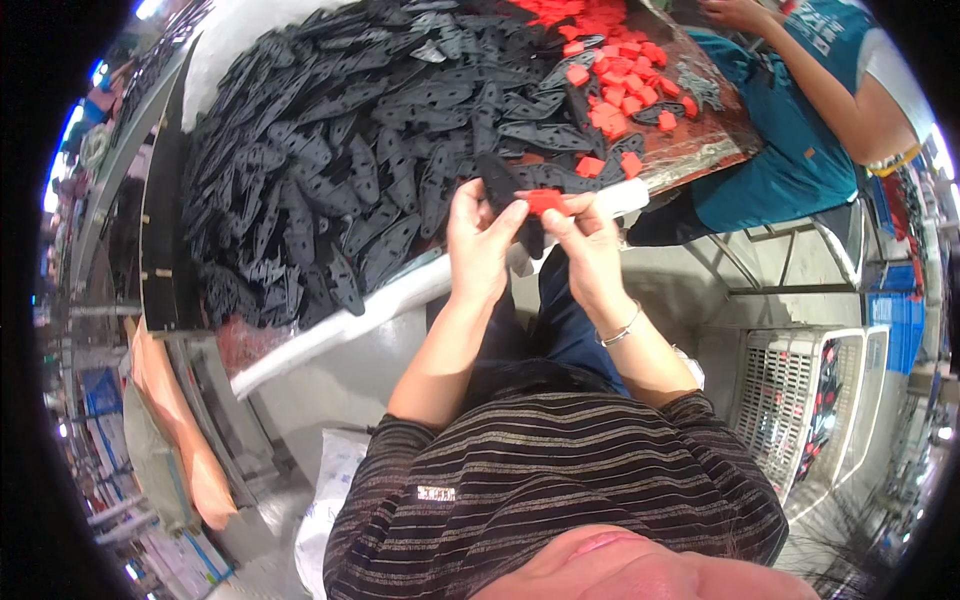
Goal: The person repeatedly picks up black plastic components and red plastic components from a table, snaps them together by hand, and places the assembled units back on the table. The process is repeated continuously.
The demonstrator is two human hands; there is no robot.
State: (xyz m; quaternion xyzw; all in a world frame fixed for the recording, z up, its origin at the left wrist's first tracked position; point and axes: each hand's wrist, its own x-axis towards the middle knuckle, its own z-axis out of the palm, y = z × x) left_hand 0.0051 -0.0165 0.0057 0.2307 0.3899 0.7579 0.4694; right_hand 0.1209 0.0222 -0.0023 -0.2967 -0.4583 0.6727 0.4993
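Note:
Close to the table's near edge, my left hand [478,242] is closed on a dark, long, flat plastic piece [496,182] with a tapered shape. Between the thumb and fingers of my right hand [594,255] is a small red block [546,202], pressed against the dark piece. My left thumb tip touches the red block too. Beyond my hands lies a big heap of similar dark plastic pieces [330,170] with holes in them. Loose red blocks [625,85] are scattered at the right of that heap.
White padding [340,332] runs along the table's near edge. On the right sits another person in teal clothes [775,150], a hand [740,14] over the table's far side. A pale slatted crate [785,390] and blue bins [893,315] stand at right. A white bag [335,480] lies at lower left.

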